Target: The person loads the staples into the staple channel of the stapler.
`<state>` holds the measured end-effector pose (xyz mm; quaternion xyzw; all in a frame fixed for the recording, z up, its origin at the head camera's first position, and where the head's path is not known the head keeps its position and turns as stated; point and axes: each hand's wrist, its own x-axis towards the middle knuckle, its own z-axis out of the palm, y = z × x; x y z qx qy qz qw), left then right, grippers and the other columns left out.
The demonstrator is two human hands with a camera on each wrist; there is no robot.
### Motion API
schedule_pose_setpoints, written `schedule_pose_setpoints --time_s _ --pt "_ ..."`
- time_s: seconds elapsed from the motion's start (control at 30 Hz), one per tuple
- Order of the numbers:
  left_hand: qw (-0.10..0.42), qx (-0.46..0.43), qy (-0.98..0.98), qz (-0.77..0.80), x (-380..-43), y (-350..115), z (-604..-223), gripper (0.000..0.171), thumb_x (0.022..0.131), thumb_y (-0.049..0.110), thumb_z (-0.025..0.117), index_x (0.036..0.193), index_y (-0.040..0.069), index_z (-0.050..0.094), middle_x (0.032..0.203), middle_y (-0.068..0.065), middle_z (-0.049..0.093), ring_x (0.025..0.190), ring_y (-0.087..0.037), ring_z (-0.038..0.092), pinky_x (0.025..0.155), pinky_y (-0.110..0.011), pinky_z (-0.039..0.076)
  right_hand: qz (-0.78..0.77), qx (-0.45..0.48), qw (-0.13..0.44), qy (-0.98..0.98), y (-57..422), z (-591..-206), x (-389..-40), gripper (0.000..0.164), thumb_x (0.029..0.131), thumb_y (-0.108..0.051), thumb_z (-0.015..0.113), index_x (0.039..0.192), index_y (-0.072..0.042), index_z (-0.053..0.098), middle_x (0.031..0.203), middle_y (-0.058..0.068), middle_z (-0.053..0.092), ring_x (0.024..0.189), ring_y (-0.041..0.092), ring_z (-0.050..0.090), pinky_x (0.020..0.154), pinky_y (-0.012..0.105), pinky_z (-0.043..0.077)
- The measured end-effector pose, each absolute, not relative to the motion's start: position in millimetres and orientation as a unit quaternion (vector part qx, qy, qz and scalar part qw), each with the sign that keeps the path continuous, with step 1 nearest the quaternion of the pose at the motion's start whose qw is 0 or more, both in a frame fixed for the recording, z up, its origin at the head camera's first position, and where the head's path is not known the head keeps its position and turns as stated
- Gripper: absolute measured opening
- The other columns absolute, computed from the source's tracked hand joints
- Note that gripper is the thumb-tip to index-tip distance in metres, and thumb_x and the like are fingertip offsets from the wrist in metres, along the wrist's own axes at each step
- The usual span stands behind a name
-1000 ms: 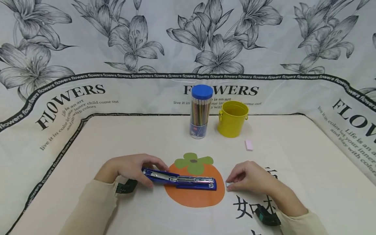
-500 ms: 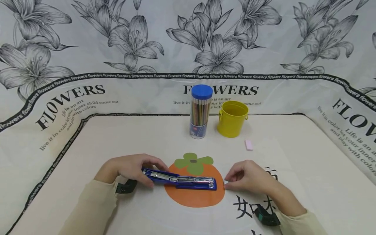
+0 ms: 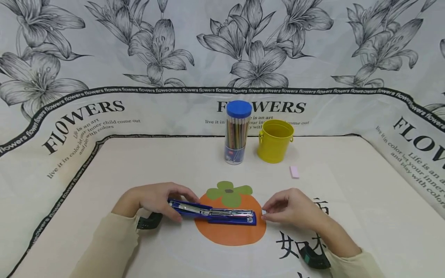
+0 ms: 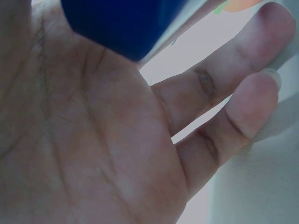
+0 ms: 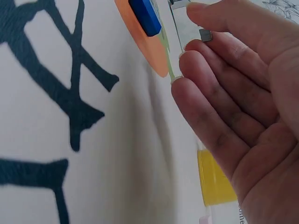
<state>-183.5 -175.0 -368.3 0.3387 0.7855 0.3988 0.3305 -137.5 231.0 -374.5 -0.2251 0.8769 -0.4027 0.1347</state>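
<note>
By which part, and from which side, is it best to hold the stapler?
Probably the left end, from the left, thumb on the near side, as the left hand holds it: the stapler lies open, stretched left to right, so this grip leaves the metal rail uncovered.

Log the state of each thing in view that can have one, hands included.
Blue stapler: opened up, metal inside exposed
Small silvery piece, likely staples: pinched by the right hand
Left hand: holding the stapler's folded-back end
Right hand: fingers curled in
Pencil tube: upright, capped
Yellow bucket: upright, uncovered
Pink block, perhaps an eraser: lying flat
</note>
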Motion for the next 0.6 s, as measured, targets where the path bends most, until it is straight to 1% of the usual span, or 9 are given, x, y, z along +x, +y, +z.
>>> schedule_pose_setpoints --time_s 0.1,0.23,0.37,0.5,0.6 --pt "0.330 0.333 0.790 0.397 -183.7 -175.3 -369.0 0.051 0.082 0.014 0.083 0.130 0.024 0.067 0.129 0.009 0.064 0.116 -0.022 0.057 0.102 -0.048 0.036 -0.403 -0.217 0.129 0.880 227.9 -373.1 -136.7 0.019 0.082 -0.025 0.085 0.095 -0.012 0.078 0.085 -0.007 0.072 0.077 0.016 0.066 0.072 0.028 0.055" --pt "0.328 0.331 0.792 0.393 -183.8 -175.5 -369.1 0.052 0.082 0.015 0.083 0.129 0.026 0.067 0.129 0.011 0.063 0.115 -0.021 0.057 0.103 -0.048 0.036 -0.406 -0.215 0.114 0.881 225.0 -371.5 -134.9 0.018 0.081 -0.023 0.086 0.094 -0.013 0.078 0.084 -0.007 0.071 0.076 0.016 0.066 0.070 0.027 0.055" --pt "0.326 0.338 0.792 0.390 -183.5 -175.4 -368.0 0.051 0.082 0.015 0.083 0.129 0.025 0.067 0.129 0.010 0.064 0.114 -0.021 0.058 0.102 -0.046 0.037 -0.420 -0.218 0.105 0.874 221.3 -370.9 -131.9 0.018 0.081 -0.020 0.086 0.095 -0.011 0.078 0.085 -0.006 0.072 0.076 0.016 0.066 0.071 0.028 0.056" --pt "0.326 0.339 0.791 0.391 -183.5 -175.3 -367.4 0.051 0.082 0.015 0.082 0.130 0.024 0.067 0.129 0.009 0.064 0.114 -0.021 0.058 0.102 -0.045 0.037 -0.428 -0.217 0.089 0.873 215.3 -371.8 -129.1 0.018 0.082 -0.021 0.085 0.096 -0.012 0.079 0.086 -0.007 0.073 0.077 0.015 0.067 0.072 0.028 0.056" --pt "0.326 0.341 0.790 0.392 -183.1 -175.2 -366.6 0.051 0.082 0.015 0.082 0.130 0.021 0.067 0.129 0.007 0.064 0.113 -0.022 0.058 0.101 -0.046 0.037 -0.429 -0.218 0.080 0.873 210.5 -373.1 -128.0 0.017 0.083 -0.023 0.084 0.096 -0.012 0.079 0.086 -0.008 0.073 0.077 0.013 0.067 0.071 0.028 0.055"
